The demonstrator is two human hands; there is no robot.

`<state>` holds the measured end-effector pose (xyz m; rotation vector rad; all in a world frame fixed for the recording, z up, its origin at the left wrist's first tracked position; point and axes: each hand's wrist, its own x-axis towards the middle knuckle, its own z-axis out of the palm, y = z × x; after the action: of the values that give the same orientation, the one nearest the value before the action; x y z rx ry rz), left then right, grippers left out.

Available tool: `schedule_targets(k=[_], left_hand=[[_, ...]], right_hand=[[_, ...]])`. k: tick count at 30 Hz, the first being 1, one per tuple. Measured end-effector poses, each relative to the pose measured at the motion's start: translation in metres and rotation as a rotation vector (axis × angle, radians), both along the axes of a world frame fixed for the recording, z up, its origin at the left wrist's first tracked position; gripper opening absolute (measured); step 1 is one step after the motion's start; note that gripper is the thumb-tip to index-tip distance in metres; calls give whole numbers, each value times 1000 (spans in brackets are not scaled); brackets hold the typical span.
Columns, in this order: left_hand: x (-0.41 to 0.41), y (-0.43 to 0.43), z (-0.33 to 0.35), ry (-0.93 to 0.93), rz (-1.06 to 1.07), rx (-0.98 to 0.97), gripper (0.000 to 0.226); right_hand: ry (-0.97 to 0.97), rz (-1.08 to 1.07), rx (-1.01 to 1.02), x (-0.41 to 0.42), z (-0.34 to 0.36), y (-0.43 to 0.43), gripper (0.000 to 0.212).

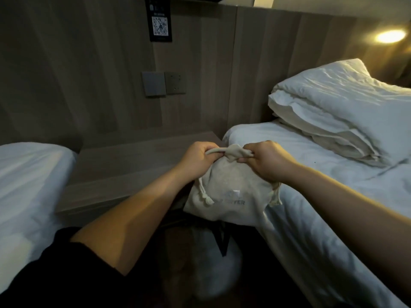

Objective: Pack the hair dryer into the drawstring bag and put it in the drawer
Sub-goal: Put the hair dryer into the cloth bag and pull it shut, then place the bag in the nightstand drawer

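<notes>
A cream drawstring bag with grey lettering bulges full and rests against the corner of the right bed. Its neck is bunched tight at the top. My left hand grips one side of the gathered neck and cord. My right hand grips the other side, both pulling outward. Knotted cord ends hang down on the bag's left and right. The hair dryer is hidden; I cannot see inside the bag. No drawer front is clearly visible.
A wooden nightstand stands between two white beds, the left bed and the right bed with a folded duvet. Wall sockets sit above it. Something white with a black strap lies on the floor.
</notes>
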<state>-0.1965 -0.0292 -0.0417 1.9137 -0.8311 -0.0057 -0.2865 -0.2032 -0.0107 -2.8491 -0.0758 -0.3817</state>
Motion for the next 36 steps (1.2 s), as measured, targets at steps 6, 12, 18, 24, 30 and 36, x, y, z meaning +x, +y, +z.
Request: schedule_targets(k=[6, 12, 18, 24, 30, 36], left_hand=[[-26, 27, -68, 81, 122, 248, 31], [-27, 50, -128, 30, 164, 888, 50], [-32, 50, -136, 11, 267, 867, 67], [-27, 61, -133, 167, 281, 760, 63], [-50, 71, -119, -316, 291, 773, 31], [-46, 76, -96, -30, 489, 436, 42]], right_hand=[[22, -53, 15, -30, -56, -16, 17], [-24, -134, 28, -54, -84, -27, 23], [-57, -178, 95, -57, -89, -23, 23], [-78, -217, 211, -55, -89, -22, 27], [-57, -255, 441, -54, -81, -24, 26], [-82, -234, 637, -53, -66, -15, 24]])
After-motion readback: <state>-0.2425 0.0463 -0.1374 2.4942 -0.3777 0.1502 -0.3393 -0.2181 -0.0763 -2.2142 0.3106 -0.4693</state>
